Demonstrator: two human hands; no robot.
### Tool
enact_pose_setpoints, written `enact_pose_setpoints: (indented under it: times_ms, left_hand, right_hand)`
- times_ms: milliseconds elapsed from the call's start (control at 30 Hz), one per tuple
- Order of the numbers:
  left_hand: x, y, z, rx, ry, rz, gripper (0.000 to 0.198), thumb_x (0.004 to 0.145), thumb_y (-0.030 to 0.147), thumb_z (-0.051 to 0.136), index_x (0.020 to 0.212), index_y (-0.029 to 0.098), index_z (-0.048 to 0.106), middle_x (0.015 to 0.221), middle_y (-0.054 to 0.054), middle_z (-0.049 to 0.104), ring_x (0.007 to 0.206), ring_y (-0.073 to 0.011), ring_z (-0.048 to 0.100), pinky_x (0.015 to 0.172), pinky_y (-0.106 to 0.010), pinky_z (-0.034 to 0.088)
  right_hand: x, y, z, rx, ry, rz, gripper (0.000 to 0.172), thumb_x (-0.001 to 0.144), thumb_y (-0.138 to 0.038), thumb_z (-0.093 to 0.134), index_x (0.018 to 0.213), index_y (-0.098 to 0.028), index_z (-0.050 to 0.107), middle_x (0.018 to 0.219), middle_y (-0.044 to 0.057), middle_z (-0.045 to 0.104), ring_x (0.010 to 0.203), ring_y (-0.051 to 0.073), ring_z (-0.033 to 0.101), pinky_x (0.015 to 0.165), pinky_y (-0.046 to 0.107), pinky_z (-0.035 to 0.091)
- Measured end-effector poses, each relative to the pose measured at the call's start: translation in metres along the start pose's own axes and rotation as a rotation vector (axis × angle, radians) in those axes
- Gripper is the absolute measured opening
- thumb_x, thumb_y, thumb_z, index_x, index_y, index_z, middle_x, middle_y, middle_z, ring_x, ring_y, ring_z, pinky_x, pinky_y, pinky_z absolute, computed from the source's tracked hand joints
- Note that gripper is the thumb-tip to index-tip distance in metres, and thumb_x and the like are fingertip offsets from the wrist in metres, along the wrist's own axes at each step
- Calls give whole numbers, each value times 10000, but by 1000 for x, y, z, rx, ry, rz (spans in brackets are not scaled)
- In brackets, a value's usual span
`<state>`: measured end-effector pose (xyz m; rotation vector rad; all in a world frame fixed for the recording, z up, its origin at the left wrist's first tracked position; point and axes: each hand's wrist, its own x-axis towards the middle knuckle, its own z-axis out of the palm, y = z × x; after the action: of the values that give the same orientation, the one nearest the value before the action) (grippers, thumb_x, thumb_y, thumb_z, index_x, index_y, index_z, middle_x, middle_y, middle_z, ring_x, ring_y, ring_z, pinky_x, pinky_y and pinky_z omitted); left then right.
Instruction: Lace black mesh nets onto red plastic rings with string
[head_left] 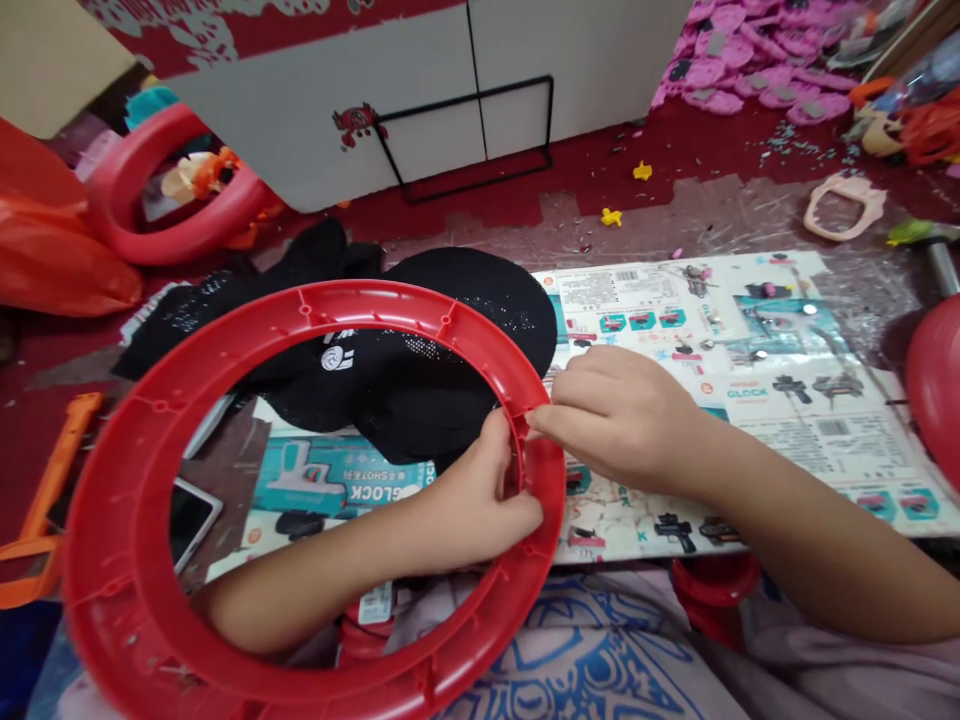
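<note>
A large red plastic ring [112, 480], with a hollow channel and small ribs and posts inside, is tilted over my lap. My left arm passes through its opening, and my left hand [480, 505] is closed on the right side of the ring, thumb over the rim. At that same side my right hand [622, 415] is curled, thumb and forefinger pinched at the channel. Whatever sits between those fingertips is hidden or too small to name. Behind the ring lies a black cap [480, 310] with other black cloth.
Printed cardboard [795, 440] covers the low work surface. A white phone-like device [196, 515] and an orange plastic frame [56, 480] are at left. Farther back are a white box [600, 60], pink plastic parts [720, 50] and a pale ring-shaped piece [844, 208].
</note>
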<state>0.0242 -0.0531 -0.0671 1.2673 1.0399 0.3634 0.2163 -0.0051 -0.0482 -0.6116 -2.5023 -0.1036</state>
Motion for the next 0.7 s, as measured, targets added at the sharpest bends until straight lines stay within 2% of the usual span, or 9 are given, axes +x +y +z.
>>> enact_pose_setpoints:
  times_ms: [133,233,300,400,467,533,600,700]
  left_hand:
    - [-2,-3,-2,121,-61,73,522,740,110,561,1192,192,311,971,-42,520,843,-188,571,705,-331,508]
    - [-3,-2,0,66,-79,83,548,779,124,547,1247,189,269,971,-55,539,846,-192,587,726,-346,519]
    - [-3,-1,3,9,-44,115,605,796,134,554,1295,197,218,1074,-91,539,939,-208,591,802,-369,515]
    - [-2,2,8,-121,19,220,657,814,170,590,1326,219,180,1305,-138,438,1142,-219,521,940,-366,465]
    - [1,3,9,-255,50,251,569,848,199,565,1294,223,213,1284,-116,458,1103,-182,536,909,-320,475]
    - [3,2,9,-324,92,241,431,877,201,519,1229,214,270,1132,-70,528,976,-145,569,820,-274,490]
    - [5,-1,6,-271,110,206,356,881,181,496,1180,211,304,1022,-35,538,881,-131,570,744,-253,486]
    - [5,-4,1,-53,94,178,374,851,126,484,1172,209,311,1043,-39,531,892,-150,561,745,-280,480]
  right_hand:
    - [1,0,3,66,-57,65,317,931,-220,439,711,-151,656,615,31,554,586,144,424,560,296,279]
    - [0,3,7,112,-104,119,356,946,-266,417,722,-156,671,646,38,588,588,139,451,551,288,277]
    - [-1,5,8,126,-98,129,364,950,-285,419,727,-158,678,646,34,598,582,132,458,542,280,266]
    - [-1,5,9,125,-77,91,370,953,-290,421,711,-167,671,618,20,587,565,120,448,534,273,250]
    - [0,4,9,134,-78,61,353,946,-267,430,697,-173,662,610,10,582,562,116,444,536,271,248]
    - [0,3,9,137,-93,57,340,939,-258,440,691,-174,656,610,8,579,560,115,441,532,271,243]
    - [-1,2,8,143,-125,88,344,945,-283,440,707,-170,661,621,9,584,553,113,438,524,270,240]
    - [-3,3,5,179,-161,148,353,959,-322,429,758,-165,674,637,7,589,547,108,441,516,260,253]
